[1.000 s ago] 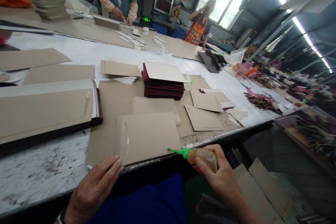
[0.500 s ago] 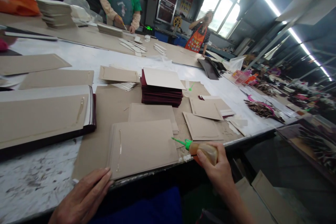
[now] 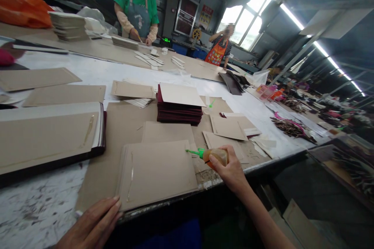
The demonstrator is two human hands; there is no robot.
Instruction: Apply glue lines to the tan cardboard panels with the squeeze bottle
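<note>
My right hand (image 3: 230,169) is closed round a small glue bottle (image 3: 214,155) with a green nozzle that points left over the right edge of a stack of grey cardboard sheets (image 3: 159,173). A shiny line of glue runs down the left side of the top sheet. My left hand (image 3: 93,223) lies flat, fingers together, with the fingertips on the near left corner of that stack at the table's front edge.
Behind the stack stand a pile of dark red covers (image 3: 179,109) and more loose grey boards (image 3: 228,126). A long board on a dark red cover (image 3: 49,136) lies at left. Two people work at the table's far side (image 3: 136,7), (image 3: 219,42).
My right hand has carried the glue bottle up from below the table edge to the right side of the cardboard stack. My left hand stays at the stack's near left corner.
</note>
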